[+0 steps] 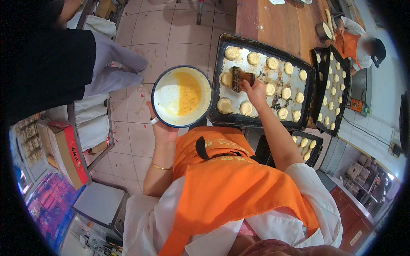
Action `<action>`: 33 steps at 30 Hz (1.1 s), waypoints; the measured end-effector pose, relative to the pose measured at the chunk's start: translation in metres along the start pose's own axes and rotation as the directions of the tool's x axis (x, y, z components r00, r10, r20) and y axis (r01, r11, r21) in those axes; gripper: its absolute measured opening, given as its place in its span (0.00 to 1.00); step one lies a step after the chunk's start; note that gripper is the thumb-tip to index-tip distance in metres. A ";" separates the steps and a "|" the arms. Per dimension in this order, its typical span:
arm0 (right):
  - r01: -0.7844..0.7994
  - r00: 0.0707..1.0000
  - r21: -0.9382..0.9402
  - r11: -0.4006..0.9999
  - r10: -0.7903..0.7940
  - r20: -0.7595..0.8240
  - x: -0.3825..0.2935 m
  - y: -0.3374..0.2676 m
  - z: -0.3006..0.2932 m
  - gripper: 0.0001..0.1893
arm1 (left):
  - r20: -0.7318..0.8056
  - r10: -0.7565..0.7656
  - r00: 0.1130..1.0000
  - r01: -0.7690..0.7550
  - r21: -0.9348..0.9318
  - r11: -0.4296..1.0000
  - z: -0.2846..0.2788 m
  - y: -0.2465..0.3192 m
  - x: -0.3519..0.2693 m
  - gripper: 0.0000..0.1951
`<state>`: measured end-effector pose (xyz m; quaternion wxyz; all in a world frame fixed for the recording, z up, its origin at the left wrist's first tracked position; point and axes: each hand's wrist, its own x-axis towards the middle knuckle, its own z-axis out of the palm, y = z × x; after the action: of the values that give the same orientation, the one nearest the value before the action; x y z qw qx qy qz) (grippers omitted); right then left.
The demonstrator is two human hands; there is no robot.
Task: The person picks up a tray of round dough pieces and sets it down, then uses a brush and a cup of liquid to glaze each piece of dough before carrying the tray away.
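My left hand (pixel 163 129) holds a white enamel basin (pixel 164 99) with a dark blue rim, tipped so that yellow liquid, which looks like beaten egg, (pixel 189 94) pools on its right side. In my right hand (pixel 256 92) is a wide pastry brush with a wooden handle (pixel 246 80). Its dark bristles touch or hover over a round dough piece (pixel 226 79) at the left of a black baking tray (pixel 215 120). Rows of flat, round, pale yellow dough pieces (pixel 272 63) sit on that tray. The brush and my hand hide part of the middle row.
The tray rests on a wooden table (pixel 272 24). More loaded trays (pixel 333 91) stand at right, and another tray (pixel 307 145) sits lower down. A co-worker in an orange apron (pixel 347 43) is beyond them. At left, another person (pixel 61 64) stands beside a rack (pixel 93 123).
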<state>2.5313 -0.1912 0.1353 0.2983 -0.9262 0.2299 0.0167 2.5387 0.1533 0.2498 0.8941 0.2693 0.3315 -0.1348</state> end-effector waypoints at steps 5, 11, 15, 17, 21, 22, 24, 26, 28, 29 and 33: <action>0.141 0.963 0.190 0.972 -0.090 -0.255 0.007 -0.011 -0.003 0.15 | 0.068 -0.004 0.998 0.002 0.023 1.000 0.003 -0.001 -0.001 0.31; 0.125 0.990 0.020 0.992 -0.124 -0.071 -0.022 -0.010 -0.008 0.13 | -0.021 0.011 1.000 -0.009 0.073 0.997 0.004 -0.003 -0.002 0.31; -0.071 0.997 0.618 0.783 0.064 0.033 -0.073 0.001 -0.006 0.17 | -0.014 0.023 1.000 -0.023 0.009 1.000 0.003 -0.004 0.001 0.21; -0.104 0.994 0.448 0.888 0.080 0.074 -0.090 -0.002 -0.004 0.14 | 0.032 0.024 0.999 -0.025 0.022 0.999 0.002 -0.004 0.003 0.21; 0.083 0.995 0.295 0.952 -0.095 0.027 -0.099 -0.009 -0.012 0.13 | 0.074 -0.023 0.997 0.025 -0.026 0.999 0.003 -0.005 0.005 0.21; 0.140 0.989 0.328 0.934 -0.146 -0.006 -0.097 -0.012 -0.014 0.12 | 0.068 -0.015 0.998 0.015 -0.011 1.000 0.004 -0.006 0.006 0.21; 0.080 0.997 0.299 0.951 -0.078 -0.019 -0.091 -0.017 -0.015 0.12 | 0.065 -0.006 0.998 0.005 0.015 1.000 0.005 -0.007 0.007 0.21; -0.014 0.999 0.270 0.963 0.022 -0.026 -0.089 -0.023 -0.012 0.11 | 0.086 -0.011 0.996 0.008 0.032 0.999 0.008 -0.007 0.008 0.21; 0.057 0.996 0.254 0.966 -0.073 0.053 -0.094 -0.027 -0.008 0.11 | 0.068 -0.030 0.997 0.026 0.052 0.998 0.009 -0.008 0.009 0.21; 0.123 0.986 0.263 0.957 -0.148 0.079 -0.098 -0.027 -0.008 0.11 | 0.077 -0.036 0.996 0.031 0.060 0.998 0.009 -0.008 0.010 0.21; 0.020 0.977 0.202 0.979 -0.062 0.206 -0.113 -0.017 -0.022 0.12 | 0.085 -0.040 0.996 0.037 0.028 0.999 0.004 -0.009 0.012 0.21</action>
<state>2.4355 -0.1448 0.1813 0.4124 -0.8893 0.1782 0.0855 2.5461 0.1431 0.2415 0.9011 0.2687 0.2961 -0.1679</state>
